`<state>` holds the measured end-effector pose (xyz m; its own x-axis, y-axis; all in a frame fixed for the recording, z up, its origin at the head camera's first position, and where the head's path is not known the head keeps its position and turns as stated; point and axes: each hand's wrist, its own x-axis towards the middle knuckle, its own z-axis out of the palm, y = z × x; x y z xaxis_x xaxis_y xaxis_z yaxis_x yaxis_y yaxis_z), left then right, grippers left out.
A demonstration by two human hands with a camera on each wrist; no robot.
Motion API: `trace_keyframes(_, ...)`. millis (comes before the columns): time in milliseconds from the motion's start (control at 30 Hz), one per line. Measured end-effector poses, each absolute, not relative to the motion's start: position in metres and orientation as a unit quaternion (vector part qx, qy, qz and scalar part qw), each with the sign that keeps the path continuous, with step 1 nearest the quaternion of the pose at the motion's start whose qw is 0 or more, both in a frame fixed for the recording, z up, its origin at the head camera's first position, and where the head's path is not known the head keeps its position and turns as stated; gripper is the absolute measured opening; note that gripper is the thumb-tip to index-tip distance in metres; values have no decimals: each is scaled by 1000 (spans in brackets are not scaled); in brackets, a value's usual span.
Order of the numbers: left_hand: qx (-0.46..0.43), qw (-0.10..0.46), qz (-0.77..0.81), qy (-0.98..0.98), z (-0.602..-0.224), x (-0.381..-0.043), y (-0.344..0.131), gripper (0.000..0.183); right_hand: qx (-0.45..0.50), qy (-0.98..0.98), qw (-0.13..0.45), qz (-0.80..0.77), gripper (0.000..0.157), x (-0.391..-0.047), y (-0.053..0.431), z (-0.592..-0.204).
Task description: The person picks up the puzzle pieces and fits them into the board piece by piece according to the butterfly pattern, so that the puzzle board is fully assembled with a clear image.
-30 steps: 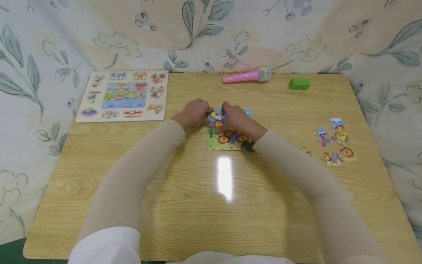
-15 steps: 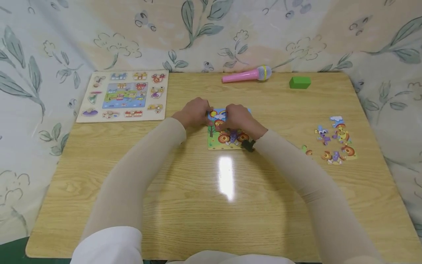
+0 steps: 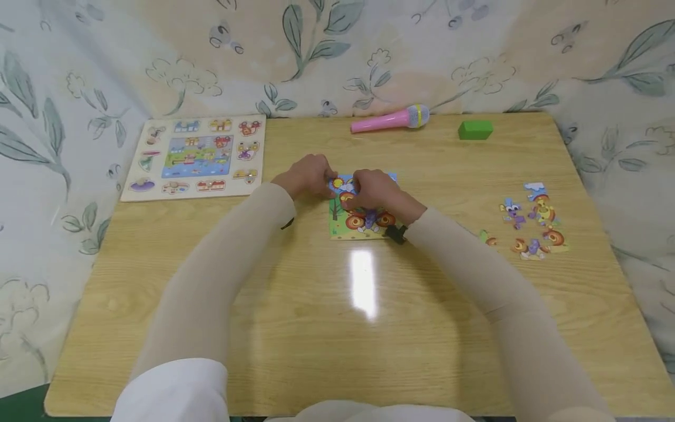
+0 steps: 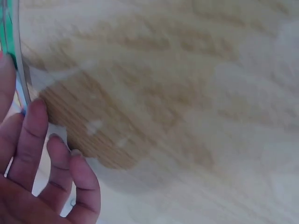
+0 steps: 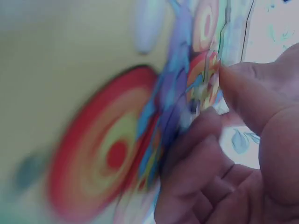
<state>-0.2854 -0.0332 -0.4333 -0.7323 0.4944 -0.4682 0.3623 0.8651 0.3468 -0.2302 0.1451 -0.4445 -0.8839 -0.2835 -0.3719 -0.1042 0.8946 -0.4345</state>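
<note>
In the head view a small colourful jigsaw board point(image 3: 338, 228), printed with a butterfly, lies mid-table. My left hand point(image 3: 311, 176) holds its left edge between thumb and fingers; the left wrist view shows the fingertips against the board's side point(image 4: 19, 65). Over the upper middle of the board is my right hand point(image 3: 378, 190), hiding part of the picture. Seen from the right wrist, its thumb and curled fingers pinch a jigsaw piece point(image 5: 202, 88) at the board's surface, largely covered by the fingers. Red ringed wing spots point(image 5: 117, 154) show beside that hand.
Several loose jigsaw pieces point(image 3: 543, 211) lie at the right. A wooden peg puzzle point(image 3: 197, 157) sits back left. Along the back are a pink toy microphone point(image 3: 382, 122) and a green block point(image 3: 475, 130). Patterned cloth point(image 3: 337, 53) hangs behind the table.
My right hand has shifted slightly toward me over the board, showing more of the sun and cloud in its top corner. The left hand stays at the left edge.
</note>
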Motion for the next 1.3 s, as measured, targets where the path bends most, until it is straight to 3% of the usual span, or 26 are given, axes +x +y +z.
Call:
trace_keyframes(167,239,288,117,920,-437,-286,-35,53,-125,937,183,-270,22,-207,187,-433)
trace_keyframes(267,244,287,115,919,-435,-287,-33,52,-100,943,158,-275,18,-186,237,-421)
trace_keyframes(433,242,293,98,920,-430,-289,-37,56,-45,951,190,-240,35,-143,320,-421)
trace_keyframes(600,248,293,95,918,-430,-290,-36,58,-29,951,224,-213,63,-106,360,-433)
trace_keyframes(700,248,293,95,919,-431,-289,-34,56,-11,955,212,-206,66,-94,364,-439)
trace_keyframes(1000,248,291,112,917,-433,-287,-37,55,22,973,155,-167,45,-87,350,-443)
trace_keyframes(1200,251,288,110,918,-433,-287,-35,54,-45,962,90,-255,19,-101,319,-437)
trace_keyframes(1300,247,289,110,918,-435,-286,-37,53,-97,932,115,-331,11,-120,281,-434)
